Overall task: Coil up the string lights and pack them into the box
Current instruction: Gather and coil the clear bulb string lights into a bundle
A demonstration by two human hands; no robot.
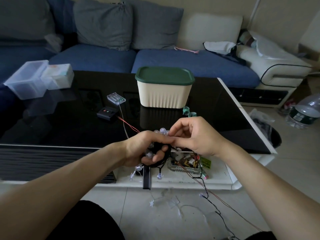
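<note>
Coiling is being carried out: the string lights [156, 153] are being gathered into a bundle in front of the box [164, 96], whose green lid [164, 75] is being kept on. The bundle is being clutched in the closed left hand [145, 149], while a strand beside it is being pinched by the right hand [194, 135]. Loose wire is being left trailing floorward; winding that in, then lifting the lid, is probably being called for next.

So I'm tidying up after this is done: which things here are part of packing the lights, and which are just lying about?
Part of the job:
- string lights, bunched in the left hand
- right hand, at the bulbs
- cream box, green lid still on
- battery pack and black controller, wired

Lying about:
- clear containers
- green clips
- cushions
</note>
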